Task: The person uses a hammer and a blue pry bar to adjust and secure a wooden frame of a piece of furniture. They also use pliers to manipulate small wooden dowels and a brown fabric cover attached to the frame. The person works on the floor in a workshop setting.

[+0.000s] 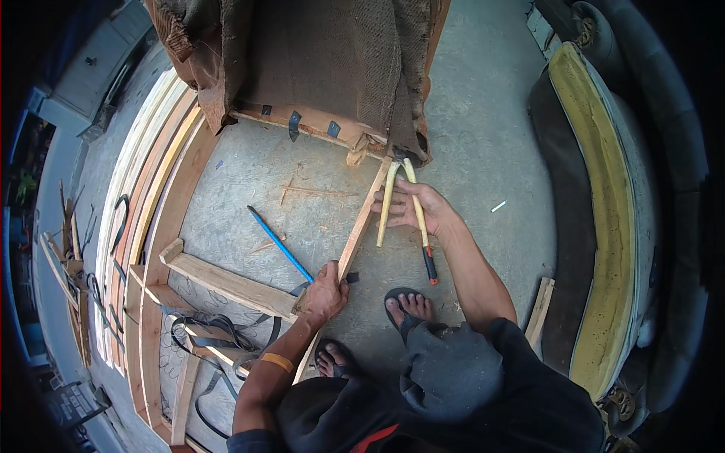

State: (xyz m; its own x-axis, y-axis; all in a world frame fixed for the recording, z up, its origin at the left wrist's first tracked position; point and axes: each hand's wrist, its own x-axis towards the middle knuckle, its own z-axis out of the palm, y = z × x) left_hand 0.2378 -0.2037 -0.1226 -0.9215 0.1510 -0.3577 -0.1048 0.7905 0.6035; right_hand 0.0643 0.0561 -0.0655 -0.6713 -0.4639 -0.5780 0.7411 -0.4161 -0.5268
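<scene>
The right hand (pixel 418 208) holds the pale handles of a pair of pincers (pixel 400 198), and its head sits at the corner of the upholstered frame (pixel 332 68). The left hand (pixel 325 294) presses on a long wooden slat (pixel 364 219) that runs from this corner down to a wooden frame (pixel 219 283) on the concrete floor (pixel 483 113). A blue tool (pixel 278 243) lies just beside the slat. Two feet in sandals (pixel 404 306) stand near it.
</scene>
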